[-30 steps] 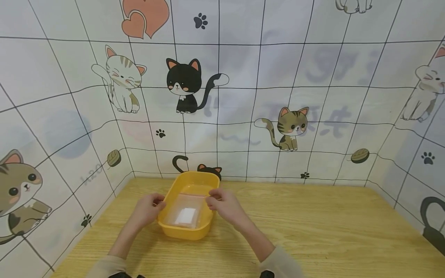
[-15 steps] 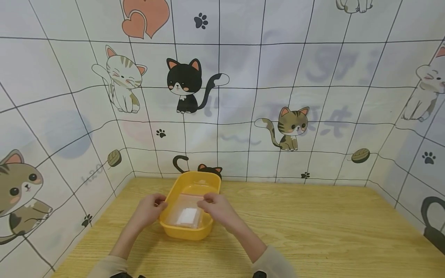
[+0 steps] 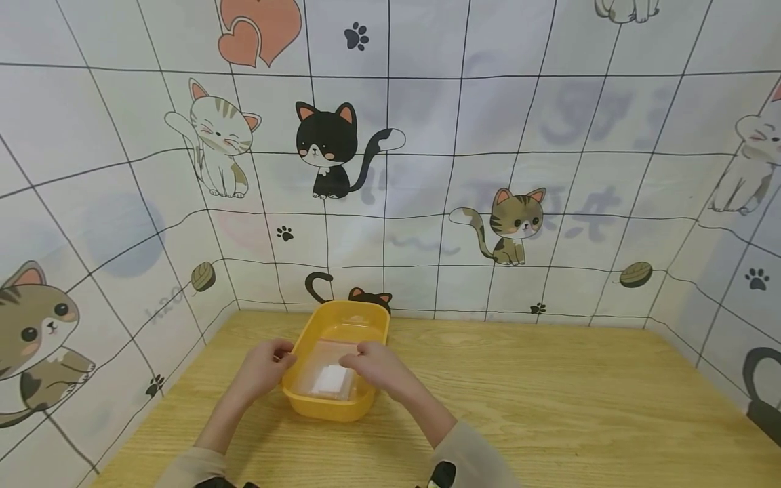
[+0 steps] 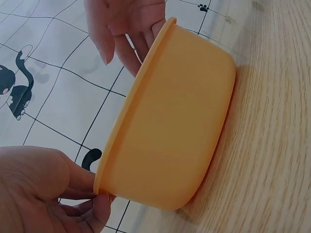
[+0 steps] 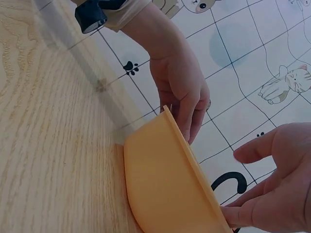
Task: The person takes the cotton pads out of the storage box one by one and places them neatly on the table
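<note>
A yellow plastic tub [image 3: 329, 410] sits on the wooden table. Inside it lies a clear zip-top bag [image 3: 311, 373] with a reddish strip along its top and a white rectangle showing through. My left hand [image 3: 264, 369] pinches the tub's left rim; the left wrist view shows the thumb and fingers on either side of the edge. Over the tub's right side hovers my right hand [image 3: 378, 369], its fingertips at the bag's right part. In the right wrist view the right hand [image 5: 282, 179] has thumb and fingers spread apart, with some fingertips hidden behind the tub wall.
Cat-printed cloth walls [image 3: 421, 169] close off the back and both sides of the table [image 3: 549, 400]. The tub's far end stands near the back wall. Beige sleeves [image 3: 470, 461] cover both forearms.
My right hand has moved left, from the tub's right rim to over the bag. The left hand stays at the left rim, and the tub has hardly shifted.
</note>
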`<state>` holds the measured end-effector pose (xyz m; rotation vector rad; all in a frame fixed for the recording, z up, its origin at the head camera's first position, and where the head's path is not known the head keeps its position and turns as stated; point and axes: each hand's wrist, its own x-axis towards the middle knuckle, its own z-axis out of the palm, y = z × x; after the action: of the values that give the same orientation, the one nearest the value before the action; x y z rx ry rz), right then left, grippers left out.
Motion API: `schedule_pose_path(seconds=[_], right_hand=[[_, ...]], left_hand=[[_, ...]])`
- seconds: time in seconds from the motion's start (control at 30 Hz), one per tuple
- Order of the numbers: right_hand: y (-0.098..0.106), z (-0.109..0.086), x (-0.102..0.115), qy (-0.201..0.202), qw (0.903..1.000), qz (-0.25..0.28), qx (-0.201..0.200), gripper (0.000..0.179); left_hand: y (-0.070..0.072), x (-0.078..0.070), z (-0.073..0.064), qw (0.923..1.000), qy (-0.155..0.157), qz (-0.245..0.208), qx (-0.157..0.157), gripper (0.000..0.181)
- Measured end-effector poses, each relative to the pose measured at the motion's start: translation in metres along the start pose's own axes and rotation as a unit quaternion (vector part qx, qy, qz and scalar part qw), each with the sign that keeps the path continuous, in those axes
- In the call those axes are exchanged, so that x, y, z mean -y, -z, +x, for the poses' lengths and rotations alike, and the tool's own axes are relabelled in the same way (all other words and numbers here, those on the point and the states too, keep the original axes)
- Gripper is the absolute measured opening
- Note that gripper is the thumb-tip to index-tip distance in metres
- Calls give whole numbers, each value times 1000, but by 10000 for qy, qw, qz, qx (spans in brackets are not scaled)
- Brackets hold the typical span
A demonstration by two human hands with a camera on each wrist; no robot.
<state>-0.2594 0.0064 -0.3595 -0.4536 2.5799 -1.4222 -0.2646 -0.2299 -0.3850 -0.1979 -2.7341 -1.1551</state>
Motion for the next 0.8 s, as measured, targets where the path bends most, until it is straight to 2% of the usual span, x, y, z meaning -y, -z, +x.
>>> schedule_pose_path(seconds=[0.27,0.57,0.8], right_hand=[[-2,4,9,-556,9979,-310,126,29],[-5,8,14,-639,9964,-477,276,33],[-9,11,15,-816,9958,-356,207,32]], left_hand=[[0,1,0,10000,-9,-85,1,19],[1,-1,0,9999,23,-84,50,17],[2,-2,-1,10000,-8,-47,11,17]])
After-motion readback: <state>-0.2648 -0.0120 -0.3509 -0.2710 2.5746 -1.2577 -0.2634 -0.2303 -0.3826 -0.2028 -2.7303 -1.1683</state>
